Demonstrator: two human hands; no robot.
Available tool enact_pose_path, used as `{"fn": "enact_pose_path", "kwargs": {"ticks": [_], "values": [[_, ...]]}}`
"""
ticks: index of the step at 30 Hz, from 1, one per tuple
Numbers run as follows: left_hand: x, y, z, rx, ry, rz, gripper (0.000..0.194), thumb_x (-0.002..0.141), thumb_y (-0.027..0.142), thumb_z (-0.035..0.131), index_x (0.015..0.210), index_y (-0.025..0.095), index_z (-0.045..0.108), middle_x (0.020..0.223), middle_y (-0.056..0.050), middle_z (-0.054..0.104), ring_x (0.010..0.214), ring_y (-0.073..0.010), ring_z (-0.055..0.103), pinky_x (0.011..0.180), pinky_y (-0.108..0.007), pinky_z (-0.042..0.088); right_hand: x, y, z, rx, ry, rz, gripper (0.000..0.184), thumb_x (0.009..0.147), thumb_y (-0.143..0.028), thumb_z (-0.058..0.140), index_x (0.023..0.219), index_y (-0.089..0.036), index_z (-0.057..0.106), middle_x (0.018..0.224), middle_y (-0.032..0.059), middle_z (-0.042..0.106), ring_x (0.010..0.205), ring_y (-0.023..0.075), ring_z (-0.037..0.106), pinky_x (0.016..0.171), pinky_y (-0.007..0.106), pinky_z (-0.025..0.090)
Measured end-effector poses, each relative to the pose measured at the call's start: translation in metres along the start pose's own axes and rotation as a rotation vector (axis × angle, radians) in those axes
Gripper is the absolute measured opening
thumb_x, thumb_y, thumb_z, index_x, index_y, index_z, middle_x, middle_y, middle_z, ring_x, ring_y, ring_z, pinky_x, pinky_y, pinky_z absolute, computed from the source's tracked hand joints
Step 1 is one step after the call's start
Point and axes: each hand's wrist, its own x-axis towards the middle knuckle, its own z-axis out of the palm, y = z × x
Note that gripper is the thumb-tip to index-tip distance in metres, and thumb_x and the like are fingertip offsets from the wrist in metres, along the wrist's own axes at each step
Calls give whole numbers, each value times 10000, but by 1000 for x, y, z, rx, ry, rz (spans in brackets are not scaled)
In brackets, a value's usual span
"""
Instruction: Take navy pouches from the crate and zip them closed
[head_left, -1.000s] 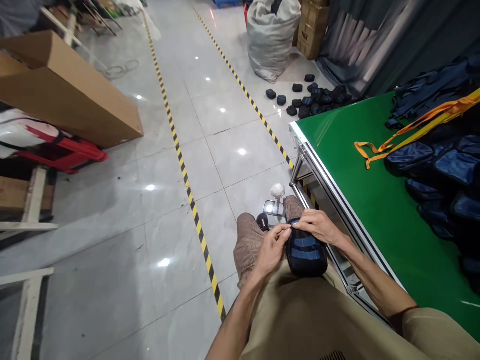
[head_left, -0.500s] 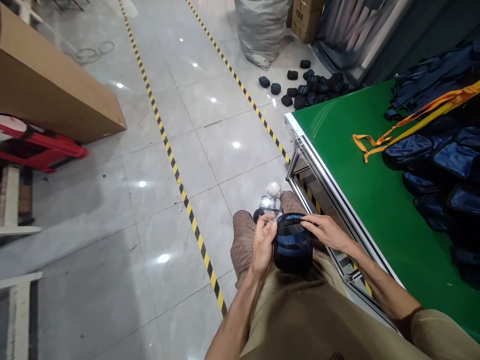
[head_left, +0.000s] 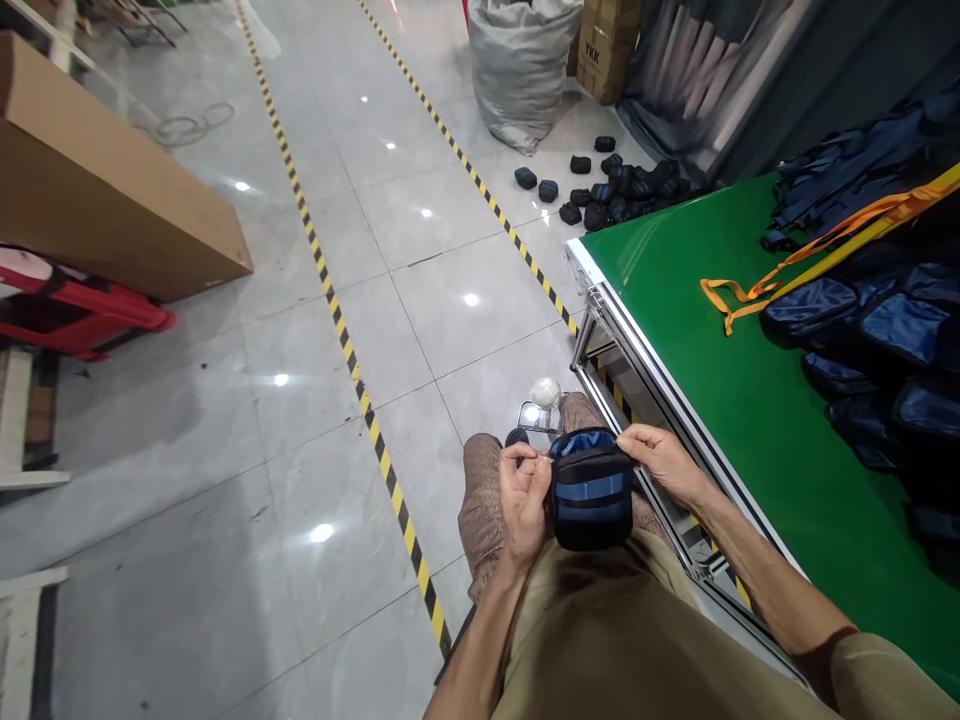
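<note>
A small black and blue zippered pouch rests against my lap, its top gaping so that some blue lining shows. My left hand is closed at the pouch's upper left edge, thumb and fingers pinched together there; the exact bit they grip is too small to make out. Thumb and forefinger of my right hand pinch the upper right corner of the rim. Just beyond the pouch, between my knees, lie a phone-like dark glossy thing and a whitish round bundle.
To my right a green-topped table holds a heap of blue-black pouches and an orange strap. More small pouches lie on the floor beyond, near a grey sack. A large cardboard box stands left.
The pouch's mouth has opened wider, showing blue lining, and its front panel faces me more fully. My right hand has shifted slightly right along the rim.
</note>
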Motion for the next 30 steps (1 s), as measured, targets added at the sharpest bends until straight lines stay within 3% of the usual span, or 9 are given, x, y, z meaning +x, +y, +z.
{"fn": "enact_pose_path", "kwargs": {"ticks": [2,4,9,14,18,23,26,28,30], "values": [[-2,-5,-3,34,-34,-2,471,930,567,840,1087,305,481,812,67,587,665,-121,479,642,-234,409,5,6,0,-93,118,-59,515,895,-724,789,1044,-231,791,1019,47,741,904,224,626,805,347,498],[-4,-11,-6,50,-54,-17,459,944,573,827,1087,301,488,772,76,545,651,-117,456,638,-228,395,10,13,1,-106,119,-43,576,922,-779,716,1071,-226,779,1093,67,749,982,248,644,836,361,510],[-3,-14,-13,23,-144,-153,449,936,569,843,1095,280,538,766,66,563,655,-111,488,647,-223,427,13,20,-7,50,-96,89,608,907,-807,732,853,-203,680,824,-1,636,795,184,543,731,304,418],[6,-13,-19,-45,-35,-258,526,813,526,968,1167,281,667,976,17,661,890,-134,644,841,-249,533,3,19,-8,244,-181,239,478,754,-570,927,873,-202,646,762,-43,561,709,136,446,658,260,311],[14,-21,-33,155,-239,-514,562,731,546,1020,1121,201,808,992,-50,740,909,-162,659,846,-263,508,0,27,3,174,-245,290,305,675,-339,861,858,-215,651,737,-49,550,694,138,426,630,255,280],[25,-25,-43,309,-513,-560,556,721,511,1027,1122,182,826,951,-56,742,858,-164,639,813,-276,470,4,27,5,-20,-254,149,206,649,-237,733,787,-230,581,706,-59,494,694,142,397,609,261,262],[36,-30,-35,497,-564,-462,430,767,504,973,952,182,756,774,0,644,700,-147,552,689,-270,404,9,25,-2,-264,-216,-10,185,735,-231,731,791,-239,555,698,-64,475,689,148,404,620,262,289],[47,-37,-27,735,-554,-211,269,910,429,833,879,206,686,768,3,617,719,-170,561,707,-283,409,15,27,-9,-486,-130,-152,166,842,-249,717,809,-240,555,733,-52,522,704,156,443,644,267,307],[62,-47,-20,1020,-580,74,66,1006,270,654,963,227,679,891,-28,660,823,-206,623,775,-303,445,21,34,-16,-708,-53,-281,119,930,-231,671,861,-239,575,821,-28,602,739,167,505,673,274,323]]}}
